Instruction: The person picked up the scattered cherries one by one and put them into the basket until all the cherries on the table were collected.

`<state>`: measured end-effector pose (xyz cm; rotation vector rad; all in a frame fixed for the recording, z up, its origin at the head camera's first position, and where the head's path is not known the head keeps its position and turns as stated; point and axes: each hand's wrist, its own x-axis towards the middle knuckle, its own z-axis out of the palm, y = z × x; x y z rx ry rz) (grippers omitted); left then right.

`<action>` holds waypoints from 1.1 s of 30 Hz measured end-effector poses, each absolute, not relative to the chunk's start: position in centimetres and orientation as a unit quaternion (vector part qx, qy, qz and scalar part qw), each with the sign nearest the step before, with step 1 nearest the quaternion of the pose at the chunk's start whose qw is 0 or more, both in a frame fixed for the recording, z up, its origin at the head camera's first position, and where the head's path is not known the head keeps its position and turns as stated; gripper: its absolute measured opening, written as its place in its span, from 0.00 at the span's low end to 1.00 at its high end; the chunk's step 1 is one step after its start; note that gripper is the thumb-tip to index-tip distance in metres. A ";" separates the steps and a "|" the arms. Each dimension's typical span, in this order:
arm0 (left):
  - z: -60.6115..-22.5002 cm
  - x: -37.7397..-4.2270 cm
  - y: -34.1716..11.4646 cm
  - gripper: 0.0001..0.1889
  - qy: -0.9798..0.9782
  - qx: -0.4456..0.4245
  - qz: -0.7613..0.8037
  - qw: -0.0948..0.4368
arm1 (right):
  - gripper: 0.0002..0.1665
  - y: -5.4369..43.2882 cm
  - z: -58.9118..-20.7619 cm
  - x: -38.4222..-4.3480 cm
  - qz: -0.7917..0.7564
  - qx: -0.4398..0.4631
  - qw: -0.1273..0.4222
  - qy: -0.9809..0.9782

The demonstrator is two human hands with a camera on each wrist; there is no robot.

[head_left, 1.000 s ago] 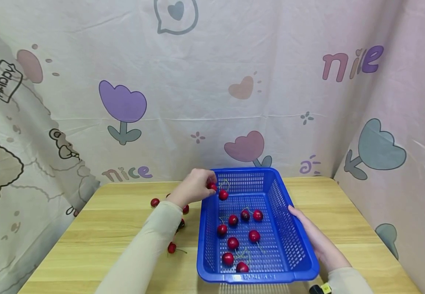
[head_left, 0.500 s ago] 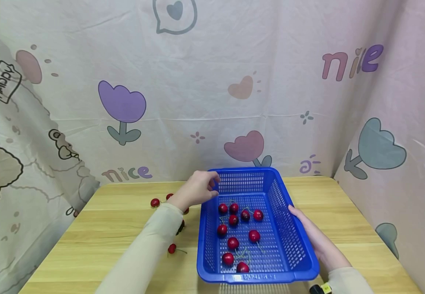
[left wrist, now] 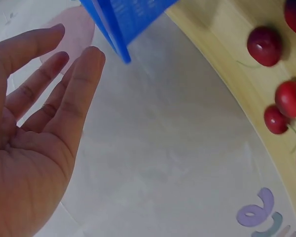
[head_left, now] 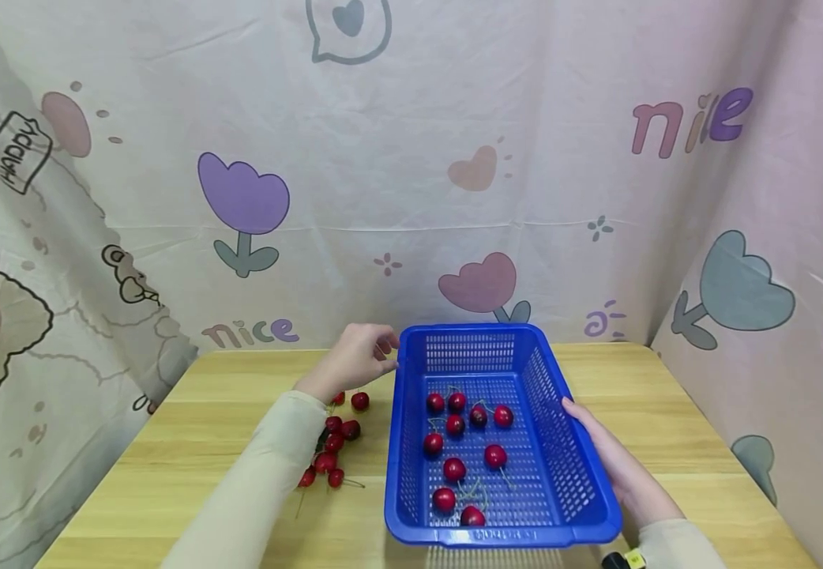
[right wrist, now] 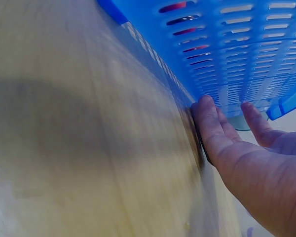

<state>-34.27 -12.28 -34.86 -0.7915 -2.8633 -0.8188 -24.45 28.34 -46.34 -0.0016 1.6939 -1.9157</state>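
On the cloth [head_left: 369,174] behind the table [head_left: 184,474], the word "nice" can be read at the upper right and again at the lower left; a sign drawn at the far left says "HAPPY", turned on its side. The front rim of the blue basket [head_left: 504,537] carries small raised marks, too small for reading, and so is the print on the yellow tag [head_left: 635,559] by the right wrist.

The left hand [head_left: 356,357] holds nothing; its fingers are loosely bent and apart, just beside the basket's far left corner. The right hand [head_left: 612,458] touches the opposite side, with rather straight fingers against the outer wall. The hands are well apart, the basket between them. Ten cherries [head_left: 495,456] lie inside it.

Other cherries [head_left: 325,462] lie on the table near the left forearm, whose sleeve [head_left: 262,466] covers some, so I cannot count them. In the left wrist view, two cherries are cut by the edge.
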 end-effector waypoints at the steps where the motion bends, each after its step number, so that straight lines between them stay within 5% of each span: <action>1: -34.9 -34.3 -12.6 0.10 -0.929 -0.255 -0.267 0.031 | 0.58 28.3 -46.3 -24.4 -0.717 0.001 0.287 0.635; 33: -40.4 -36.6 -22.7 0.14 -0.973 -0.137 -0.184 0.001 | 0.58 28.5 -46.3 -24.7 -0.724 -0.014 0.300 0.621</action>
